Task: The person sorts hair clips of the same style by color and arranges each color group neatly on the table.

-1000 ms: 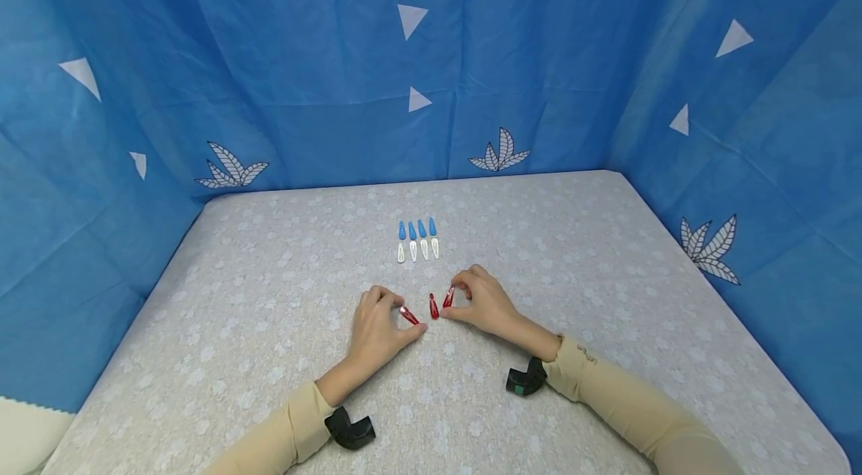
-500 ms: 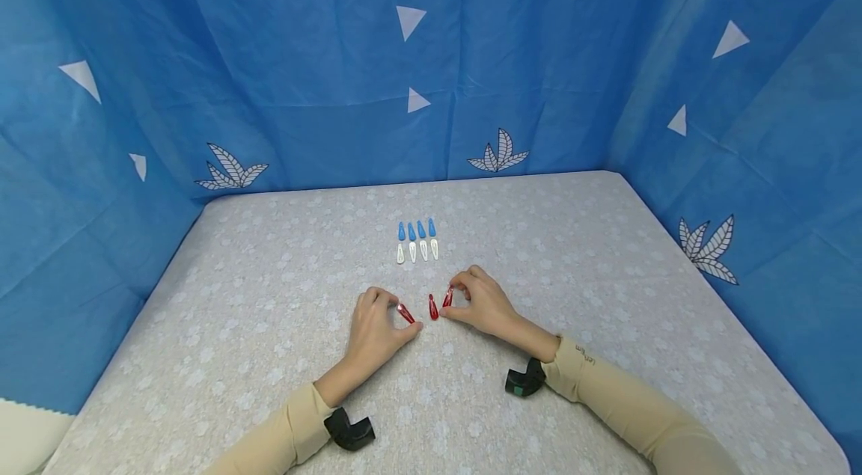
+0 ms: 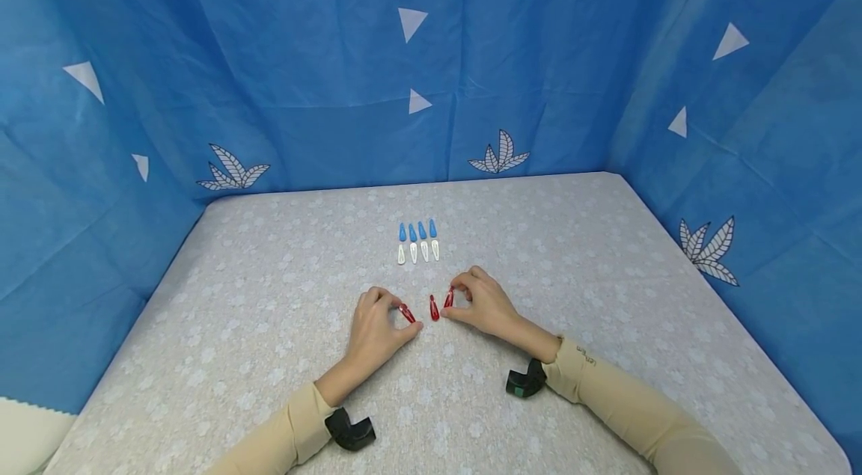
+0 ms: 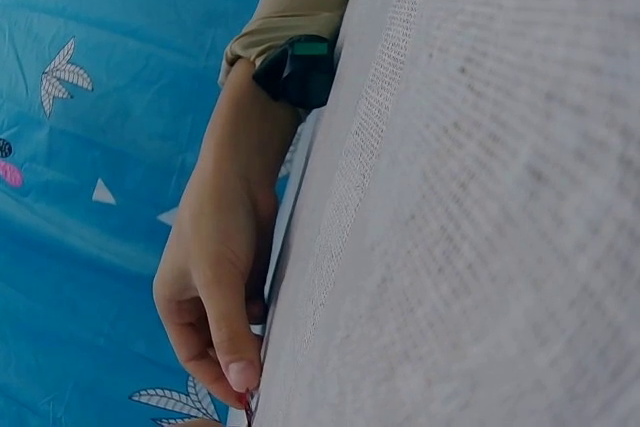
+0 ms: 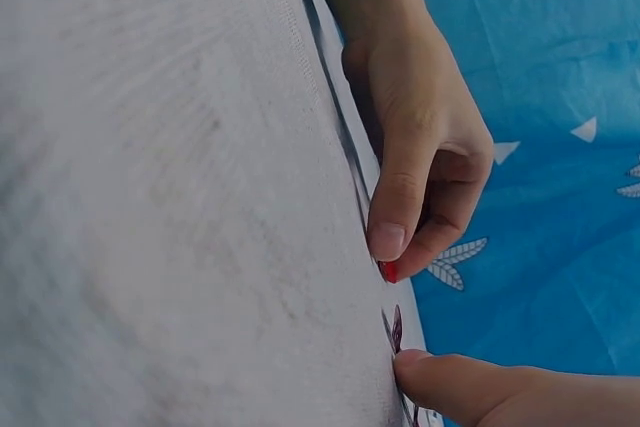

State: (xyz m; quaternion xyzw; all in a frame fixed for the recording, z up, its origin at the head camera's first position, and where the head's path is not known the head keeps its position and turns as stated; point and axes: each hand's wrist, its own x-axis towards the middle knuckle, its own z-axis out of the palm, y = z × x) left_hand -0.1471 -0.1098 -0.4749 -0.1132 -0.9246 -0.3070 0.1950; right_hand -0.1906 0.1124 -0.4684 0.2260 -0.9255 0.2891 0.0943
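In the head view my left hand (image 3: 373,329) pinches a red snap hair clip (image 3: 407,313) lengthwise between thumb and index finger, close to the tabletop. Opposite it, my right hand (image 3: 488,304) has another red hair clip (image 3: 449,298) between its thumb and index fingertip. Between the hands lies a third red hair clip (image 3: 434,308), just left of the right thumb. The right wrist view shows the left hand (image 5: 415,147) with red clip (image 5: 388,270) at its fingertips. From the left wrist, the right hand (image 4: 225,247) appears side-on, its clip mostly cut off.
Farther back lie a row of blue hair clips (image 3: 413,233) and, just in front, a row of white hair clips (image 3: 414,252), several in each. A pale patterned cloth covers the table (image 3: 283,258). Blue curtains (image 3: 296,71) enclose its back and sides.
My left hand has shifted slightly to the left with its red clip, then stayed there. The right hand and the middle clip look unmoved.
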